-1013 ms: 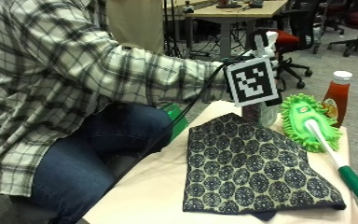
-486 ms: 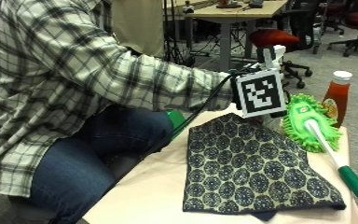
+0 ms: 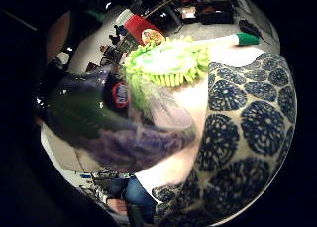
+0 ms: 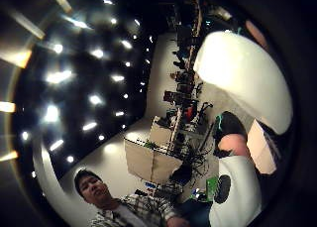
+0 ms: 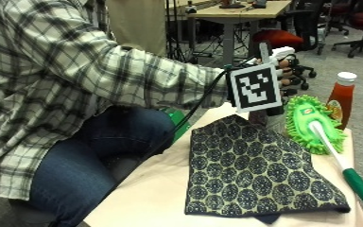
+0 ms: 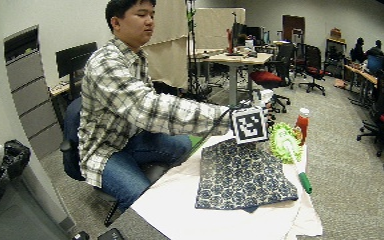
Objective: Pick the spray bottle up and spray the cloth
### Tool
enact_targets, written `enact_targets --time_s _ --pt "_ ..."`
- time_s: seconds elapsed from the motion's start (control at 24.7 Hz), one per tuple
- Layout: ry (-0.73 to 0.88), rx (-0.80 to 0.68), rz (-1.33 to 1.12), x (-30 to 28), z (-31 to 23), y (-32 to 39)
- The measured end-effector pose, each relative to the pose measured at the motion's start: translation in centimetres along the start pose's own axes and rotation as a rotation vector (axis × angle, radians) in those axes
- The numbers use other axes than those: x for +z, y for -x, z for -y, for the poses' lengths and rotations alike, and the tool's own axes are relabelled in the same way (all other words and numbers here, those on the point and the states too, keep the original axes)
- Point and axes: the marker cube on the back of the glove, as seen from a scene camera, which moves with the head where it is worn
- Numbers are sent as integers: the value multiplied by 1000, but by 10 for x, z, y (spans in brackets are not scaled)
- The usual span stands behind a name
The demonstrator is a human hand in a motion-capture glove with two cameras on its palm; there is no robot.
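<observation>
Outside view: the gloved right hand (image 5: 282,64) has its fingers curled round the spray bottle (image 5: 276,120), raised beside the duster (image 5: 310,120) behind the patterned cloth (image 5: 257,170) on the bench (image 5: 156,198). Little-finger palm view: the bottle fills the near field beside the cloth (image 3: 247,128). Best aim the nozzle down at the cloth before squeezing.

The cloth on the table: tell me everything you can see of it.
The cloth is dark navy, printed all over with pale rounded medallions, and looks like thin woven fabric. It lies spread flat on the pale table, roughly four-sided, with one corner pointing toward the person and a darker bit showing under its near edge. The green duster lies beside it, its white handle running along the cloth's edge. Nothing rests on top of it; the gloved right hand is above its far corner.
</observation>
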Motion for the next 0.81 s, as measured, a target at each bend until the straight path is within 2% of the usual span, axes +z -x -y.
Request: enact_targets --time_s 0.24,0.49,0.61,0.81 --pt "42 -60 -13 -17 -30 42" --pt "85 -127 -250 -44 -82 71" --pt "92 -101 -416 -63 -121 88" --pt "6 11 -730 -112 -193 106"
